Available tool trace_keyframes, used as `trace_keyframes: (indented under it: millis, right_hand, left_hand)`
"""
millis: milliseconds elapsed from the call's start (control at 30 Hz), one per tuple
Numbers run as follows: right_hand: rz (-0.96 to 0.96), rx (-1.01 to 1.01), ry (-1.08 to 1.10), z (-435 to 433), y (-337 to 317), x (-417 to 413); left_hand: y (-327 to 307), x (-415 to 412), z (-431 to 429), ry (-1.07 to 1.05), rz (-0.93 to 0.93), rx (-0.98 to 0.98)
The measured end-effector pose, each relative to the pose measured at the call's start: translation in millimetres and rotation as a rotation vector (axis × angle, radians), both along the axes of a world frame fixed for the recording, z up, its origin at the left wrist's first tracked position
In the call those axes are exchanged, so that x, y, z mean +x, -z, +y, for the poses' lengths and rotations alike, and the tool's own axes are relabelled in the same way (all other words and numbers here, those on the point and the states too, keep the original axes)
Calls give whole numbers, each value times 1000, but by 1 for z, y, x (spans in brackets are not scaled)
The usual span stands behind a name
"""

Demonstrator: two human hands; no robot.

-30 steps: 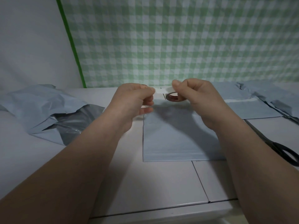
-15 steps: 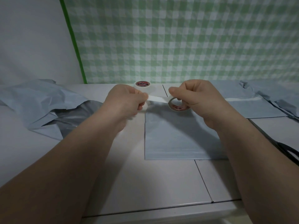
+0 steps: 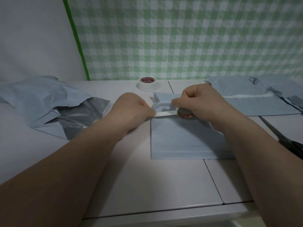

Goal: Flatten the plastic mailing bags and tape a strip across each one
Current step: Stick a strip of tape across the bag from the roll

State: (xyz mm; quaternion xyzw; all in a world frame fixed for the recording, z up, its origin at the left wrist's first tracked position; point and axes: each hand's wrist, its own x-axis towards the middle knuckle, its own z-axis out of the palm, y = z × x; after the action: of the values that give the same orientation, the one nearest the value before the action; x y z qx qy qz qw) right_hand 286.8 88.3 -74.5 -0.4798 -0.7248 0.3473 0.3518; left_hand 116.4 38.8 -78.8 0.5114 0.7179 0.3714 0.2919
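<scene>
The flattened mailing bag (image 3: 185,138) lies on the counter (image 3: 147,185) just beneath both hands, its upper flap partly lifted; the left hand (image 3: 132,110) has its fingers pinched on the free end of the tape strip (image 3: 165,114) at the bag's left edge; the right hand (image 3: 201,102) has its fingers curled round the tape roll (image 3: 186,115), low over the bag; the strip's long axis runs left to right across the bag's width, so the coming move likely carries the roll rightward, the right hand being nearer that far edge; a spare roll (image 3: 148,84) stands behind.
</scene>
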Motion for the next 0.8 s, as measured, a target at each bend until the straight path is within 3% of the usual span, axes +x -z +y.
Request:
trace_keyframes:
  millis: [333, 800]
  right_hand:
    - [-23, 28, -6, 0, 1, -2]
    - [-111, 51, -5, -3, 1, -4]
  left_hand:
    - [3, -1, 1, 4, 79, 7]
    - [8, 1, 6, 75, 407, -12]
